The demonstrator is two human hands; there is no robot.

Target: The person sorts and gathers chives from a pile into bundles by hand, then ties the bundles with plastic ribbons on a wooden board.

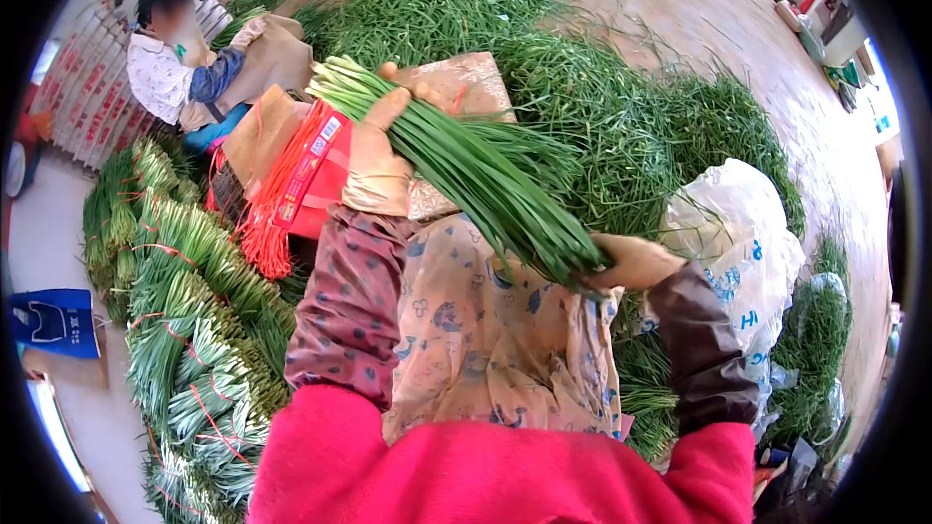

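Observation:
A thick bunch of garlic chives (476,170) lies slantwise across my front, pale stem ends at upper left and dark green tips at lower right. My left hand (379,150), in a light glove, is closed round it near the stem ends. At the leafy end my right hand (636,262) is wrapped round the tips. Beneath the bunch is a flat board (476,78) with more loose chives beside it. Left of my left hand hang red ties (267,223) and a red packet with a label (311,170).
A large heap of loose chives (447,0) covers the floor ahead. Tied bundles (184,281) are stacked at left. A white plastic bag (738,243) stands at right. Another person (180,63) sits at upper left near stacked white crates (92,87). A blue bag (56,323) lies far left.

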